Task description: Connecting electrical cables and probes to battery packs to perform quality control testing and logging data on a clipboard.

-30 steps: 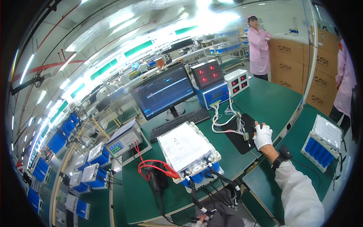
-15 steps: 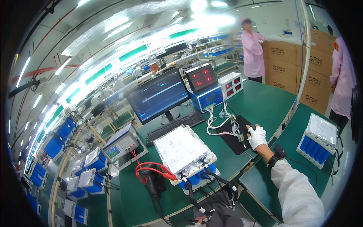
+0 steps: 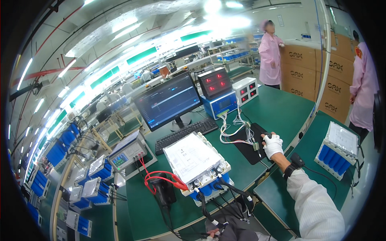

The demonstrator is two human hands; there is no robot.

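At the bottom edge the left hand [image 3: 213, 233] grips black cables [image 3: 217, 197], though the view there is too cropped to be sure how tightly. They run up to the battery pack [image 3: 197, 162] mid-bench; a tug could unseat its clips. Further right, the gloved right hand [image 3: 273, 145] cups a mouse [image 3: 268, 136], close to loose white wires [image 3: 237, 130] it could snag.

An electronics factory floor: green benches [image 3: 281, 108] carry a monitor [image 3: 169, 100] and testers [image 3: 219, 90] at twelve o'clock, blue battery packs [image 3: 56, 148] at nine, pink-coated workers [image 3: 270, 54] at one.
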